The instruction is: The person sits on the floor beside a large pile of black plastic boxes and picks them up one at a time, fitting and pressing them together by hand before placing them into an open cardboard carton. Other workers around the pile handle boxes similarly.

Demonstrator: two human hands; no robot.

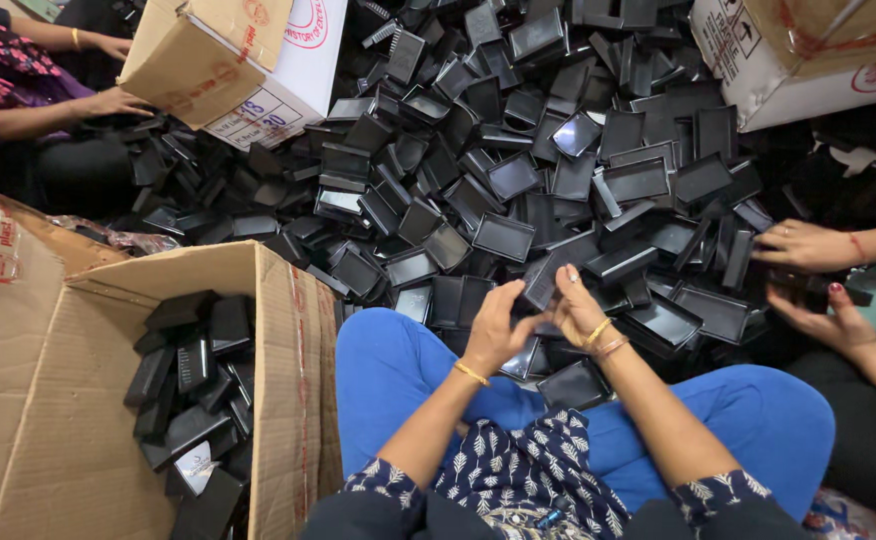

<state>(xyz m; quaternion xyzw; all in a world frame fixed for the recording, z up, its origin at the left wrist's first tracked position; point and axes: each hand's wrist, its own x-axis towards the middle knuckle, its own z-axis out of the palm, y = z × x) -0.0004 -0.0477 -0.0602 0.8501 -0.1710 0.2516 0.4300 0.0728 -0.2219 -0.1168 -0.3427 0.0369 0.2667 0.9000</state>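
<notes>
I sit with blue-trousered knees drawn up before a big heap of black plastic box parts (518, 170). Both my hands meet over one black box piece (541, 283) just above my knees. My left hand (496, 325) grips its lower edge with curled fingers. My right hand (575, 305) presses on its right side with fingers closed around it. Gold bangles sit on both wrists. Another black tray (573, 385) lies between my knees.
An open cardboard box (278, 330) at my left holds several black pieces. Two more cartons stand at the top left (198, 60) and top right (788, 60). Another person's hands (808, 245) work at the right; a third person's hands (108, 100) reach in at the top left.
</notes>
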